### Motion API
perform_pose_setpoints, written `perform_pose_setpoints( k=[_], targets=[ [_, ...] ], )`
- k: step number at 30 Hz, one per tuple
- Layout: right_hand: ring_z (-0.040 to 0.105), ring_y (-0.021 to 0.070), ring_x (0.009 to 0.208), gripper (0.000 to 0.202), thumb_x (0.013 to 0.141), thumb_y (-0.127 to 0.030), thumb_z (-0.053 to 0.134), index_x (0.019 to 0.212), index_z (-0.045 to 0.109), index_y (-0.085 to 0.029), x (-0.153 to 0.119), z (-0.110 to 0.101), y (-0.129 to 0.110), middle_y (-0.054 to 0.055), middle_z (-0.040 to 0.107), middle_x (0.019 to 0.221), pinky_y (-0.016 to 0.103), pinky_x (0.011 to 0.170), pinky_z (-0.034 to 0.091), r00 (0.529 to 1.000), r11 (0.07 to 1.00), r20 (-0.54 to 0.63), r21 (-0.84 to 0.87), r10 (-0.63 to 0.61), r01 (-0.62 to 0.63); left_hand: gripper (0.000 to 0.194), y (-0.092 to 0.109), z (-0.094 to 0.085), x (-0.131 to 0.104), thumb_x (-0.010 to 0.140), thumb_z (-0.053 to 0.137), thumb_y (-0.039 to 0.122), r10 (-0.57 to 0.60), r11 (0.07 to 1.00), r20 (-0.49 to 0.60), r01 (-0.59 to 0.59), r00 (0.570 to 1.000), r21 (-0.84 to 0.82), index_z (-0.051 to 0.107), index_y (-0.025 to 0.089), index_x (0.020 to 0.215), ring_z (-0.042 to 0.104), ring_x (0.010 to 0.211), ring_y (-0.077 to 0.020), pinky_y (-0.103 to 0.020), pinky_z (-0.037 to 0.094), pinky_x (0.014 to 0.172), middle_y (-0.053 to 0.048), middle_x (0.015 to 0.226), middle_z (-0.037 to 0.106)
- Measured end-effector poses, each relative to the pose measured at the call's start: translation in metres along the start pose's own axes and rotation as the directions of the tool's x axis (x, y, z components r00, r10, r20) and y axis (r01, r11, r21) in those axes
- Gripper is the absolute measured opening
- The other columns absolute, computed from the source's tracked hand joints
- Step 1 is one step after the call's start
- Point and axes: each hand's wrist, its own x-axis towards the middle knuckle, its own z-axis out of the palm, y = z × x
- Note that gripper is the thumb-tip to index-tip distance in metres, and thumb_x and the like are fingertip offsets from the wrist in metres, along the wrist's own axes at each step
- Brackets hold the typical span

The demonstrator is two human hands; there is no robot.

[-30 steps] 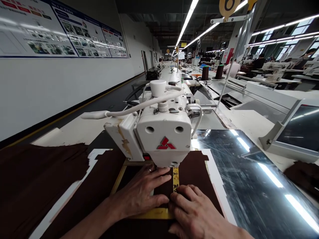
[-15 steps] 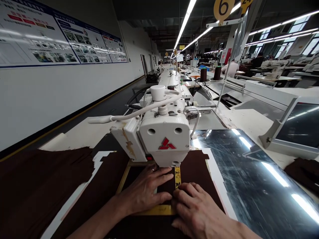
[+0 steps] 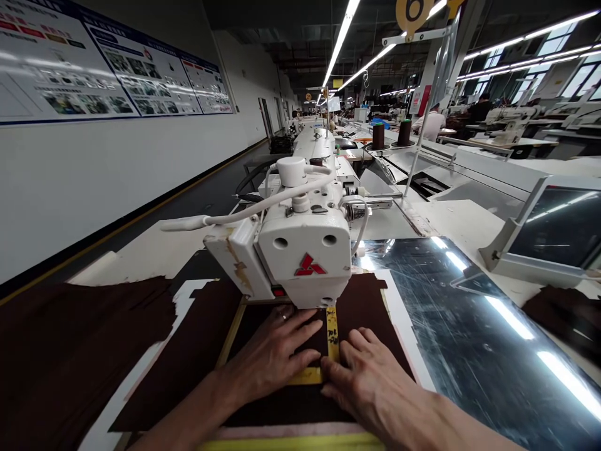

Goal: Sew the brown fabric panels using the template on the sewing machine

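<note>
My left hand [image 3: 275, 347] lies flat on dark brown fabric [image 3: 253, 326], its fingers spread and a ring on one of them. The fingertips reach just in front of the head of a white sewing machine [image 3: 305, 257]. Around the fabric runs a yellow strip frame [image 3: 332, 332] with dark handwriting on its right bar. My right hand [image 3: 369, 369] rests on the fabric right of that bar, fingers slightly bent and apart, with thumb and forefinger near the frame's lower right corner. Neither hand grips anything visible. The needle area is hidden behind the machine head.
A white template edge [image 3: 413, 338] borders the fabric on a shiny metal table plate [image 3: 469, 351]. More brown cloth [image 3: 70, 351] lies at the left. A screen [image 3: 558, 225] stands at the right, and brown thread cones [image 3: 378, 136] stand farther back.
The yellow frame and fabric appear higher in the view, and a pink and yellow edge now shows at the bottom. My right fingers have shifted right, off the yellow bar; the view has also shifted slightly.
</note>
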Motion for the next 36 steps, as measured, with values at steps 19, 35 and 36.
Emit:
perform_pose_setpoints(
  k=[19,35,36],
  targets=[
    [0.050,0.0257,0.089,0.021,0.109,-0.038,0.050,0.115,0.064,-0.025,0.018,-0.007,0.019,0.005,0.061,0.088,0.041,0.079,0.033,0.992,0.998,0.113,-0.037,0.054,-0.050,0.036,-0.017,0.010,-0.007,0.107,0.053,0.031,0.053,0.999,0.044,-0.053,0.998,-0.004,0.061,0.032,0.142,0.057,0.135,-0.0246,-0.048,0.042,0.116,-0.005,0.150,0.058],
    [0.049,0.0242,0.088,0.014,0.102,-0.022,0.058,0.115,0.060,-0.020,0.003,0.000,0.022,0.004,0.055,0.097,0.041,0.083,0.038,0.996,0.996,-0.032,0.041,0.086,-0.084,0.037,-0.038,0.014,0.014,0.106,0.054,0.033,0.026,0.999,-0.005,-0.026,1.000,-0.033,0.063,0.031,0.142,0.071,0.109,-0.0254,-0.042,0.059,0.095,-0.007,0.131,0.072],
    [0.050,0.0244,0.090,0.015,0.102,-0.021,0.058,0.116,0.060,-0.020,0.003,0.002,0.022,0.005,0.056,0.098,0.042,0.085,0.038,0.996,0.996,-0.034,0.041,0.085,-0.083,0.036,-0.038,0.015,0.015,0.106,0.054,0.033,0.030,0.999,-0.021,-0.031,0.999,-0.042,0.063,0.031,0.141,0.071,0.112,-0.0259,-0.043,0.059,0.096,-0.007,0.131,0.072]
  ],
)
